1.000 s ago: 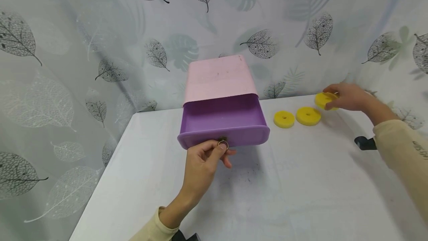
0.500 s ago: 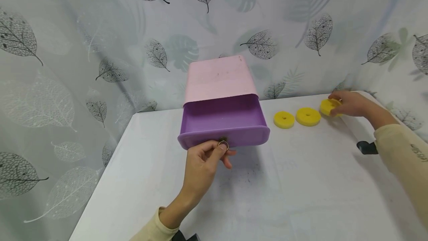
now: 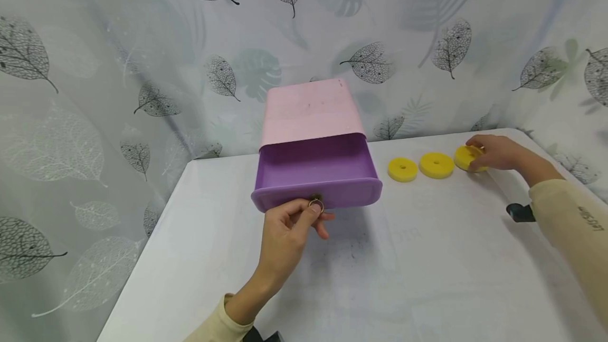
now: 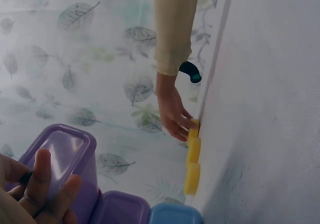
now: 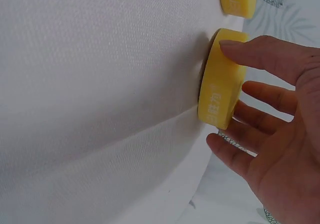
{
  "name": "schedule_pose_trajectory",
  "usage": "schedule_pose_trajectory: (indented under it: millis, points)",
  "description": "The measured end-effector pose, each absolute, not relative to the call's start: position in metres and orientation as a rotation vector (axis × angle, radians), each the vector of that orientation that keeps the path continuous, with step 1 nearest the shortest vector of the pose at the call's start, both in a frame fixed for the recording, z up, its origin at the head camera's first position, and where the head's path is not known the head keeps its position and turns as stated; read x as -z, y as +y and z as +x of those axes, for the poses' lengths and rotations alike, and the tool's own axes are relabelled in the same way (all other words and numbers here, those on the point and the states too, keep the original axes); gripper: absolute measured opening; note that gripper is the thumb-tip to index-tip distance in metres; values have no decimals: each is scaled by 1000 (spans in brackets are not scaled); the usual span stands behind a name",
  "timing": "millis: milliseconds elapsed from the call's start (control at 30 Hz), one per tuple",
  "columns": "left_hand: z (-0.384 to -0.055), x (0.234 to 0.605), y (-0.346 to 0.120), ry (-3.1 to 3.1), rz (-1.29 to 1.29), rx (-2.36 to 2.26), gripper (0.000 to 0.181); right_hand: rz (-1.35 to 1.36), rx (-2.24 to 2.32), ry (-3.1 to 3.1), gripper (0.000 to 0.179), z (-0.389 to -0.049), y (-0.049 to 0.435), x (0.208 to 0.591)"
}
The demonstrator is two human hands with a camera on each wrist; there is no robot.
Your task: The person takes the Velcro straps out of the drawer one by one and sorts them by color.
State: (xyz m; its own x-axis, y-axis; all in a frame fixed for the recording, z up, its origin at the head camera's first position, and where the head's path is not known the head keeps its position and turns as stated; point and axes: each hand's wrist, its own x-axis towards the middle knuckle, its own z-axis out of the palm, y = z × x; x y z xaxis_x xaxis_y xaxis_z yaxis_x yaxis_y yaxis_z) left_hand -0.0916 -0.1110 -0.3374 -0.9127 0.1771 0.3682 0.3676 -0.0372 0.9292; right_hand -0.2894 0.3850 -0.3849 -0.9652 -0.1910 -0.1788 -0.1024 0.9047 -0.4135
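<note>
A person's right hand (image 3: 499,152) spans the rightmost yellow disc (image 3: 463,159) near the back edge of a white desk (image 3: 427,268), between two and three o'clock from a pulled-out purple drawer (image 3: 351,191). A nudge toward twelve o'clock could send the disc over that edge, against the leaf-printed cloth (image 3: 404,4); an uneven release, thumb before fingers, might drag it askew. A slip toward nine o'clock would likely knock it into the middle yellow disc (image 3: 437,171) close beside it and jostle the leftmost yellow disc (image 3: 402,173) beyond. A sharp tug on the small ring (image 3: 322,206), at the drawer's six o'clock, could jerk the drawer farther from its pink housing (image 3: 311,110).

The right grip is parted just enough to straddle its disc: thumb on the rim, fingers curved loosely round the other side, the lowest spread clear. How firmly it holds cannot be told. The left hand (image 3: 285,234), at seven o'clock from the drawer, has its grip pinched together on the ring, thumb foremost, other fingers trailing beneath the drawer front.
</note>
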Motion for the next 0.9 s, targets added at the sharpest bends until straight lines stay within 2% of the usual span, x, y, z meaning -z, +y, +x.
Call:
schedule_pose_trajectory:
  millis: [467, 700, 900]
  points:
    - [-99, 334, -113, -2088, -593, 2071, 25, -240, 499, 2929, 85, -292, 370, 370]
    - [-120, 330, -108, -2084, -586, 2063, 30, -319, 680, 3122, 62, -281, 324, 335]
    - [-145, 329, -102, -2047, -571, 2069, 30, -663, 945, 3222, 46, -253, 270, 306]
